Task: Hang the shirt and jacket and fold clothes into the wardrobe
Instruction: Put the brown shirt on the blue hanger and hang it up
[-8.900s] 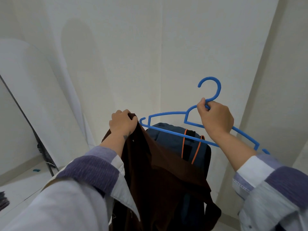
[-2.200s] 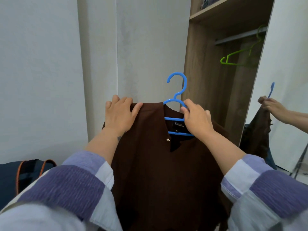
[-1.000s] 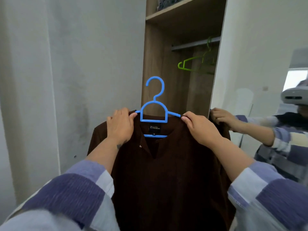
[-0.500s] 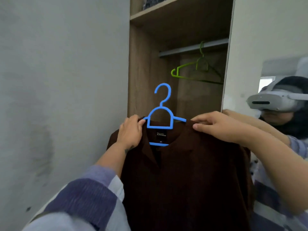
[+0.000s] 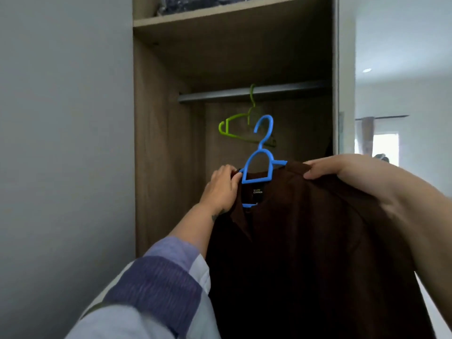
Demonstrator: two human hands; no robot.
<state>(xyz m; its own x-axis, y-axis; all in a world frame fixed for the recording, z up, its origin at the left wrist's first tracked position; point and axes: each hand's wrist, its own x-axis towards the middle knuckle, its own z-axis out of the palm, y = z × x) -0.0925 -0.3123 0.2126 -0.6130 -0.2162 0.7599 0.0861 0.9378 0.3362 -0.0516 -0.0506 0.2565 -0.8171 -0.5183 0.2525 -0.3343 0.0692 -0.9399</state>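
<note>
A dark brown shirt [image 5: 305, 241] hangs on a blue plastic hanger [image 5: 260, 155], held up in front of the open wardrobe [image 5: 161, 143]. My left hand [image 5: 221, 187] grips the shirt's left shoulder at the hanger's arm. My right hand [image 5: 342, 167] holds the right shoulder over the hanger. The blue hook points up, below the metal rail [image 5: 281, 90], and is not on it.
A green hanger [image 5: 234, 128] hangs empty on the rail, just behind the blue hook. A shelf [image 5: 220, 15] above the rail carries dark folded cloth. A mirrored door [image 5: 391, 94] stands at the right, a plain grey wall at the left.
The view has come closer to the wardrobe. Both hands have carried the shirt on the blue hanger up and toward the rail, and the blue hook now overlaps the green hanger.
</note>
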